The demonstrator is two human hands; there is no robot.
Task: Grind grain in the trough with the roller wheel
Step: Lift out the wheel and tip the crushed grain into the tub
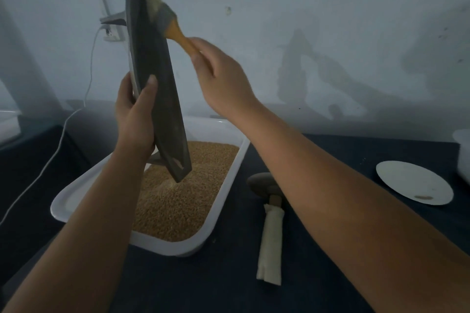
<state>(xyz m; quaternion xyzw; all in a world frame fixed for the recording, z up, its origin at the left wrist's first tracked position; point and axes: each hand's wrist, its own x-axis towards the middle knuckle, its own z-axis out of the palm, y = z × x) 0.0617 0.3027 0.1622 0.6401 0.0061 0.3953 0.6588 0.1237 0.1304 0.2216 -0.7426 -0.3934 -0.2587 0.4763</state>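
My left hand (136, 114) grips the long dark grey trough (152, 66) near its middle and holds it almost upright, its lower end just above the grain. My right hand (221, 76) holds the orange handle of a brush (166, 19), whose pale bristles lie against the trough's upper end. Below, a white rectangular tub (223, 185) is filled with golden-brown grain (178, 201). The roller wheel (263, 184), a grey stone disc on an axle wrapped in white cloth, lies on the dark cloth to the right of the tub, partly hidden by my right forearm.
A white round plate (414, 181) with a small brown smear lies at the right on the dark tablecloth (229, 287). A white container's edge (464, 150) shows at the far right. A white cable (50, 157) runs from a wall socket (112, 33) down the left side.
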